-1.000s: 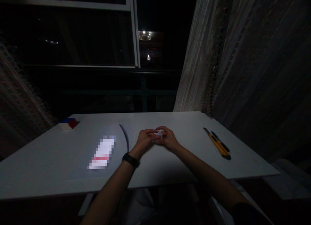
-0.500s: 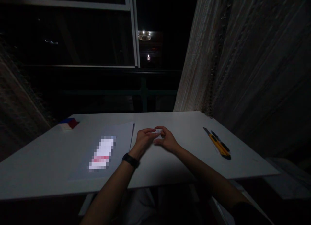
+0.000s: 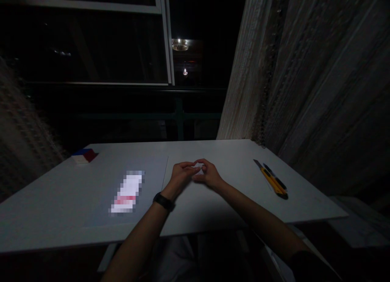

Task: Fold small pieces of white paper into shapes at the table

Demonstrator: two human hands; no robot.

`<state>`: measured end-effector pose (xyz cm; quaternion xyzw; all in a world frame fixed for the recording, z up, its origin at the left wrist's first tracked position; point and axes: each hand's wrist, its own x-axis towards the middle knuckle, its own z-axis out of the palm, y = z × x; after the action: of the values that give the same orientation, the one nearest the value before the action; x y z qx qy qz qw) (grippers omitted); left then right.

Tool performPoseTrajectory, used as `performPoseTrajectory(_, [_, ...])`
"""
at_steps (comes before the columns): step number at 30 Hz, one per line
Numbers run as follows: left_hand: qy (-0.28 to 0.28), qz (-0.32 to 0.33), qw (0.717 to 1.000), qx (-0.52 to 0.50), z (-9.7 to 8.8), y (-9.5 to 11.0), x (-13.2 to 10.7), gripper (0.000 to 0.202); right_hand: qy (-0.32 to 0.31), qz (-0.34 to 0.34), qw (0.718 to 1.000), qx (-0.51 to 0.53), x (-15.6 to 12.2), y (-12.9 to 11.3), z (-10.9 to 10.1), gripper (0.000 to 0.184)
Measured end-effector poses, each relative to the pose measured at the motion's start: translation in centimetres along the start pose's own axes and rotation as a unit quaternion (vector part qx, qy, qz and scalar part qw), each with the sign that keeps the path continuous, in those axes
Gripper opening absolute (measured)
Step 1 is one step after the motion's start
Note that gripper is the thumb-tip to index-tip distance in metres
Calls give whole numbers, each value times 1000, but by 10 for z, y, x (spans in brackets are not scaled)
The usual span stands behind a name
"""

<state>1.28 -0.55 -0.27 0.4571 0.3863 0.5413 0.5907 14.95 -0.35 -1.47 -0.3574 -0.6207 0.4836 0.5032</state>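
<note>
My left hand [image 3: 180, 175] and my right hand [image 3: 209, 174] meet over the middle of the white table [image 3: 213, 209], fingertips touching. Both hands are curled in a pinch round a small white piece [image 3: 198, 166], too small and dim to name. A black band sits on my left wrist [image 3: 163, 201]. The hands hover just above the tabletop, right of a sheet of paper [image 3: 131, 188] that lies flat.
A yellow utility knife [image 3: 272, 181] and a dark pen [image 3: 276, 177] lie at the table's right. A red, blue and white block [image 3: 84, 155] sits at the far left corner. A curtain [image 3: 304, 83] hangs at right, with a dark window [image 3: 91, 42] behind.
The paper's lifted right corner has dropped flat. My hands have stayed together in the same place, the fingers shifting slightly round the small white piece.
</note>
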Motion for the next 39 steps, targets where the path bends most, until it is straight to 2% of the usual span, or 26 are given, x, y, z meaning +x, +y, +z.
performPoseTrajectory(3, [60,8,998,18,-3,1,3,43,-21,-2,1000,-1,0,-2,-3,63])
performPoseTrajectory(6, [87,10,996,35,-4,2,5,43,-11,-8,1000,-4,0,-1,-4,57])
performPoseTrajectory(12, [84,7,996,31,-4,2,4,40,3,-26,999,-29,3,7,-5,21])
performPoseTrajectory(17, [41,25,992,117,-5,-3,5,35,42,-45,994,-94,9,13,-10,20])
performPoseTrajectory(22, [11,86,960,266,-7,-9,8,36,80,-55,988,-118,11,16,-13,21])
performPoseTrajectory(25, [3,109,947,303,-8,-11,9,37,102,-42,989,-96,11,17,-10,24])
performPoseTrajectory(30, [-49,148,927,340,-7,-16,9,39,136,-26,990,-27,11,18,-7,28])
performPoseTrajectory(35, [11,232,868,439,-5,-15,5,24,128,-44,991,-11,9,16,-3,34])
performPoseTrajectory(39, [11,248,823,511,-3,-13,1,25,134,-51,990,2,8,14,1,35])
